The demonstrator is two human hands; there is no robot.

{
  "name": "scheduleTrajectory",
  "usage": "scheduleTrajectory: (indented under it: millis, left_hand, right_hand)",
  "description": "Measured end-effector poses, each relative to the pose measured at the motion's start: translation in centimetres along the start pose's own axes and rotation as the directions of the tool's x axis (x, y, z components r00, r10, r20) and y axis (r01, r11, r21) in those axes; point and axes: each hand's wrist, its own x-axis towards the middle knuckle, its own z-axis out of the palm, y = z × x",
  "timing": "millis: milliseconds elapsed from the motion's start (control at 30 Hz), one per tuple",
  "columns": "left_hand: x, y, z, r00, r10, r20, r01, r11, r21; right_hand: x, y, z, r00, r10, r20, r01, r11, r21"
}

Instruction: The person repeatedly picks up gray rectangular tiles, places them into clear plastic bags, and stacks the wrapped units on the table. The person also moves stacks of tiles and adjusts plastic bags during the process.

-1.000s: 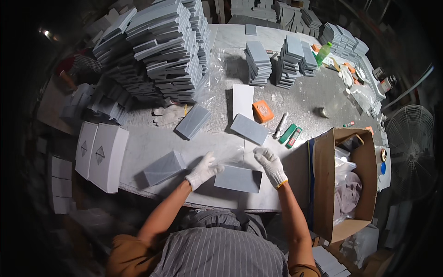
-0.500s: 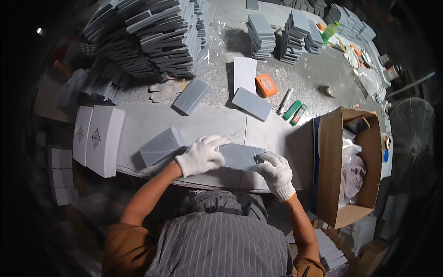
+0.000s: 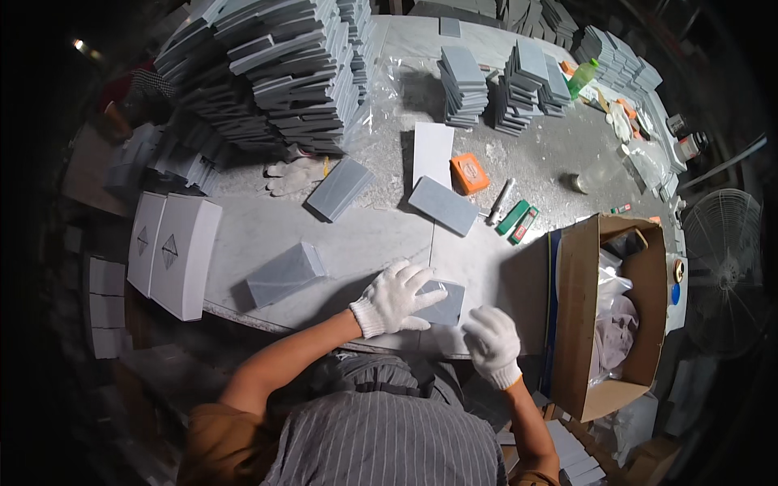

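A grey rectangular tile (image 3: 448,306) lies flat on the pale tabletop in front of me. My left hand (image 3: 395,301), in a white knit glove, rests over its left end with fingers spread and stretched across it. Beyond the tile's right end, apart from it, is my gloved right hand (image 3: 493,344). Its fingers are curled in, and whatever they may hold is hidden. To the left sits a grey block or stack of tiles (image 3: 285,275). Two more grey tiles lie farther out, a left one (image 3: 340,189) and a middle one (image 3: 443,206).
An open cardboard box (image 3: 574,324) with plastic and cloth stands at right. White boxes (image 3: 188,251) stand left. Tall tile stacks (image 3: 304,89) rise behind. An orange box (image 3: 469,173), marker (image 3: 502,201), green packets (image 3: 513,217) and loose gloves (image 3: 293,176) lie beyond the tiles.
The tile, held up between both hands before, now lies on the table. My right hand has let go of its right end and moved nearer to me; my left hand has shifted right.
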Motion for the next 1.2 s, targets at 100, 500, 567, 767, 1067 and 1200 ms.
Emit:
scheduleTrajectory:
  millis: [100, 500, 567, 767, 1067, 1200]
  left_hand:
    - [-0.1, 0.5, -0.4, 0.998, -0.029, 0.052, 0.03, 1.0, -0.003]
    - [-3.3, -0.7, -0.4, 0.991, -0.126, -0.049, 0.13, 0.986, 0.1]
    - [-3.2, -1.0, -0.8, 0.992, -0.128, 0.001, 0.128, 0.991, 0.048]
    - [-2.1, -1.8, -2.6, 0.976, -0.121, 0.179, 0.133, 0.989, -0.061]
    - [-1.2, -1.2, -2.5, 0.965, -0.03, 0.262, -0.007, 0.99, 0.14]
    - [-3.7, -0.9, 0.4, 0.997, 0.004, 0.077, -0.019, 0.979, 0.202]
  right_hand:
    - [1.9, -1.3, -0.3, 0.978, 0.179, -0.102, -0.179, 0.984, 0.017]
    - [4.5, -0.8, 4.8, 0.947, 0.015, 0.322, 0.065, 0.97, -0.235]
    - [4.8, -0.7, 4.6, 0.941, -0.002, 0.338, 0.09, 0.965, -0.246]
    - [5.4, -1.0, 4.0, 0.937, -0.004, 0.349, 0.092, 0.967, -0.238]
    - [6.2, -0.9, 3.9, 0.905, -0.008, 0.425, 0.162, 0.931, -0.328]
    - [5.2, -1.1, 3.5, 0.923, -0.052, 0.381, 0.16, 0.953, -0.256]
